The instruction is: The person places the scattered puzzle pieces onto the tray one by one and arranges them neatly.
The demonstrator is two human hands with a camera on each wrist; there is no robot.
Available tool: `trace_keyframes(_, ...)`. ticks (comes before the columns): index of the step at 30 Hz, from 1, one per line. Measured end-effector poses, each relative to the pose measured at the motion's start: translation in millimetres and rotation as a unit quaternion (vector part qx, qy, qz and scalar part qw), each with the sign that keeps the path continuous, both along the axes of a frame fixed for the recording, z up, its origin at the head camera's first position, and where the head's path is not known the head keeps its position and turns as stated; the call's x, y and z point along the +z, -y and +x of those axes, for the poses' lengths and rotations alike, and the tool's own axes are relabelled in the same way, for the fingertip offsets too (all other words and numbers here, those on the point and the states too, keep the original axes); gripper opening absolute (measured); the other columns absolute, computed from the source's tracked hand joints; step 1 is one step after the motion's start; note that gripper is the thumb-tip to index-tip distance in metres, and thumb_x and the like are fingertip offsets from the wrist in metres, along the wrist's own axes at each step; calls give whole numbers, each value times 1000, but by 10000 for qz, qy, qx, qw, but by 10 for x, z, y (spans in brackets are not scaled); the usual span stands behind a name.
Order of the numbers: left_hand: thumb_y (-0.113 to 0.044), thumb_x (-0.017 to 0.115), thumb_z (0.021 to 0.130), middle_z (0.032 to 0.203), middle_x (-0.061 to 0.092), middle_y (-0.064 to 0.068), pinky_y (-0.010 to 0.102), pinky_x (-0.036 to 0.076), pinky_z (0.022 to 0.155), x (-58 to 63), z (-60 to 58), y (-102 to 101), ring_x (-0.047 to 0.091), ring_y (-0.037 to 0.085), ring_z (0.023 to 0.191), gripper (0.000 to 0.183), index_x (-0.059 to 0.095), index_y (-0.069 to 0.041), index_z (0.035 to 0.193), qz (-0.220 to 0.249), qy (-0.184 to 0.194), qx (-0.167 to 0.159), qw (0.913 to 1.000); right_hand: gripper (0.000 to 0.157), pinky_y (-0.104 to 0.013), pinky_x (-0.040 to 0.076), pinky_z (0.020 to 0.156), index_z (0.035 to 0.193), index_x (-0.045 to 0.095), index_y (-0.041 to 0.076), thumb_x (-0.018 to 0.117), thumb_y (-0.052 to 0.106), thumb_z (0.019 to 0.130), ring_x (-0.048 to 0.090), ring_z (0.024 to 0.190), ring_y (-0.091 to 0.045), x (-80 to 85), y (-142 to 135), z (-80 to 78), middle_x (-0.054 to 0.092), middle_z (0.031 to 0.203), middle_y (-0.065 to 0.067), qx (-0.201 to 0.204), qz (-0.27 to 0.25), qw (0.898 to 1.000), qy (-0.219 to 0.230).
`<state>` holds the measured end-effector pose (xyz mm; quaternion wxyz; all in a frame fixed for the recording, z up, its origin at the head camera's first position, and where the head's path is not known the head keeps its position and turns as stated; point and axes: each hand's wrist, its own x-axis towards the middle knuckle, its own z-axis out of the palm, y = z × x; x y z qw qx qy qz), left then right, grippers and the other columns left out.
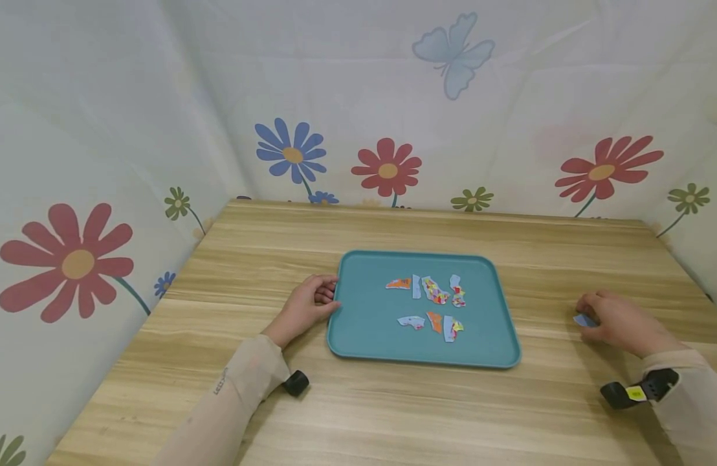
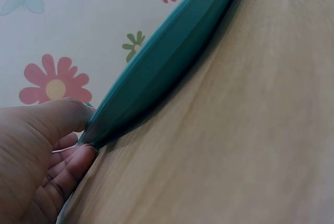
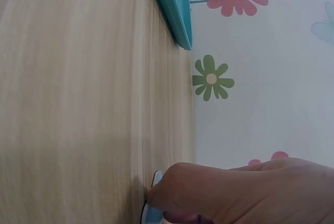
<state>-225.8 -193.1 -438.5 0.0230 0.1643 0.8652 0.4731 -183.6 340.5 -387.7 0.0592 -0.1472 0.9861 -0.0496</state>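
A teal tray (image 1: 364, 336) lies on the wooden table. My left hand (image 1: 305, 308) pinches its left rim, thumb over the edge and fingers curled below, as the left wrist view shows with the tray wall (image 2: 156, 62). Right of the tray, my right hand (image 1: 617, 321) pinches a small light-blue cutout piece (image 1: 583, 320) at the tabletop; fingers hide much of it. In the right wrist view the piece (image 3: 151, 214) shows under the thumb. Several irregular cutouts lie in two rows on the tray, among them an orange one (image 1: 399, 283) and a multicoloured one (image 1: 435, 290).
The wooden table (image 1: 265, 259) ends at a pale cloth backdrop (image 1: 347, 77) printed with flowers and a butterfly. Dark wrist cameras sit at the left cuff (image 1: 296, 383) and right cuff (image 1: 619, 395). The tray has a raised rim.
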Motion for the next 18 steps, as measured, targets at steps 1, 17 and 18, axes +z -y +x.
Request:
trace_keyframes(1, -2, 70, 85, 113, 56, 19, 27, 56, 83, -1, -1, 0, 61, 23, 95, 51, 51, 6, 131, 1, -3, -1, 10000, 36, -45, 52, 70, 96, 62, -4, 79, 17, 72, 56, 77, -23, -2, 1, 1, 61, 88, -14, -17, -4, 10000, 11)
trace_keyframes(17, -2, 70, 85, 113, 56, 20, 27, 56, 82, -23, -7, 14, 61, 23, 95, 49, 51, 7, 130, 16, -94, -68, 9999, 34, -40, 53, 63, 98, 60, -5, 77, 14, 75, 57, 74, -22, -29, 25, 14, 61, 84, -11, -261, -40, 9996, 110)
trace_keyframes(18, -2, 70, 85, 113, 56, 20, 27, 56, 82, -24, -7, 15, 61, 23, 95, 49, 51, 7, 130, 17, -94, -71, 9999, 34, -40, 53, 63, 98, 60, -5, 77, 14, 75, 57, 73, -21, -32, 26, 16, 61, 83, -11, -255, -50, 9996, 99)
